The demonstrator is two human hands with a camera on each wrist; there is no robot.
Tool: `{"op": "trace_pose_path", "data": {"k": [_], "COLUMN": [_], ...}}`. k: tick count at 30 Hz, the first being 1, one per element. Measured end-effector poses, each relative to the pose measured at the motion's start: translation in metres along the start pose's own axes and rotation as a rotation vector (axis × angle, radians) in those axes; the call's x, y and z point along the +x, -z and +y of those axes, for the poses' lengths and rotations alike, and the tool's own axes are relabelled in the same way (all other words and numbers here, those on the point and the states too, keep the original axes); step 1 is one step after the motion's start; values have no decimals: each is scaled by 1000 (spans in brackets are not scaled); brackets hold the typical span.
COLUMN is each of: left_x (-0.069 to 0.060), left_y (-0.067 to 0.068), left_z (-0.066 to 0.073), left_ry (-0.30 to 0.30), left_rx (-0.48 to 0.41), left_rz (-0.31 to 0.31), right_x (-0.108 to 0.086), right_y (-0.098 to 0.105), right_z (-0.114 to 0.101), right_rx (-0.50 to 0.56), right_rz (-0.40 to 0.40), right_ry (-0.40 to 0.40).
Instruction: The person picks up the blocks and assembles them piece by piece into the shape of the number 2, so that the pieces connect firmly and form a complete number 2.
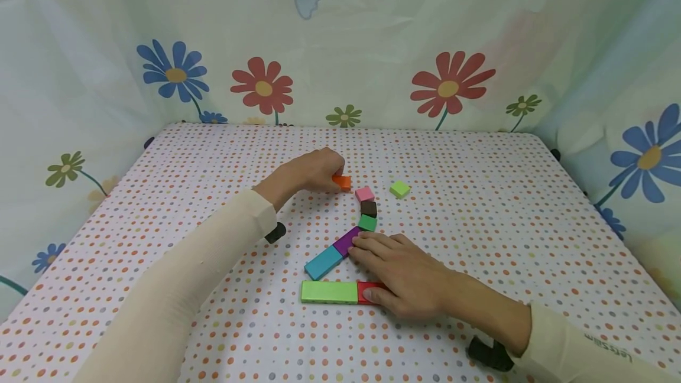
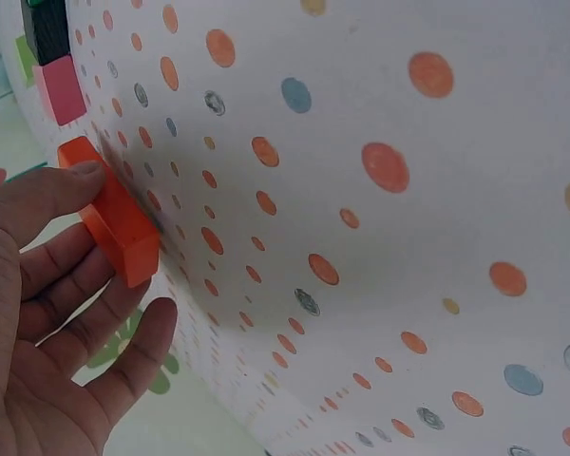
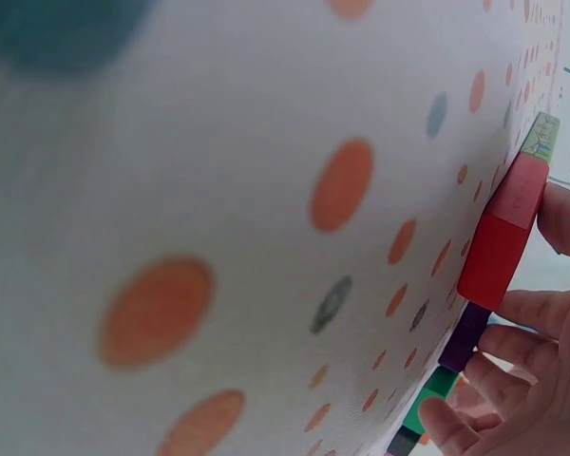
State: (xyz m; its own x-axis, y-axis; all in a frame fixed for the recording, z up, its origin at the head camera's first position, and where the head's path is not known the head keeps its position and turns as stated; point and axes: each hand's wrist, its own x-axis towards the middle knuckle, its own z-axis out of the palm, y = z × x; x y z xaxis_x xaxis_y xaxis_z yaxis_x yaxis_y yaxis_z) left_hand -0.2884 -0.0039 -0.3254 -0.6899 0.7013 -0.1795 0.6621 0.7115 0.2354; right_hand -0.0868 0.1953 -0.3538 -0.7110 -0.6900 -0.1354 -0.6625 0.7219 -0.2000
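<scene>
My left hand (image 1: 314,171) pinches an orange block (image 2: 122,214) between thumb and fingers, low over the dotted cloth and left of a pink block (image 1: 364,194). From the pink one, a dark brown block (image 1: 368,209), a green block (image 1: 367,223), a purple block (image 1: 347,242) and a blue block (image 1: 323,263) follow in a bent line. Below lies a light green bar (image 1: 328,292) with a red block (image 3: 503,233) at its right end. Over these rests my right hand (image 1: 407,276), its fingers loosely extended by the purple block and its thumb on the red one.
A small lime block (image 1: 400,189) sits apart, right of the pink one. The dotted cloth (image 1: 479,194) covers the table. Flower-printed sheets (image 1: 372,28) hang behind it and at both sides.
</scene>
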Motion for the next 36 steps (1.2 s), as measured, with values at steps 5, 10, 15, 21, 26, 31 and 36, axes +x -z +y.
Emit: {"op": "trace_pose_path", "data": {"k": [5,10,15,21,26,31,36], "left_x": [1,2,3,4,4,4,3], "left_y": [0,-2,-3,-4,-5,-4,-2], "left_z": [3,4,4,6,7,8,9], "left_ry": [7,-2,-8,2,10,18,15], "left_rx": [-10,11,29,30,39,33,38], "left_rz": [-19,-24,-22,-36,-38,-36,-35], "right_x": [0,0,0,0,0,0,0], "right_y": [0,0,1,0,0,0,1], "right_z": [0,0,0,0,-1,-1,-2], "right_rx": [-2,-1,9,9,8,6,12], "right_rz": [0,-2,-5,-9,-11,-12,-13], "right_ry": [0,-4,-13,-19,-18,-19,-21]}}
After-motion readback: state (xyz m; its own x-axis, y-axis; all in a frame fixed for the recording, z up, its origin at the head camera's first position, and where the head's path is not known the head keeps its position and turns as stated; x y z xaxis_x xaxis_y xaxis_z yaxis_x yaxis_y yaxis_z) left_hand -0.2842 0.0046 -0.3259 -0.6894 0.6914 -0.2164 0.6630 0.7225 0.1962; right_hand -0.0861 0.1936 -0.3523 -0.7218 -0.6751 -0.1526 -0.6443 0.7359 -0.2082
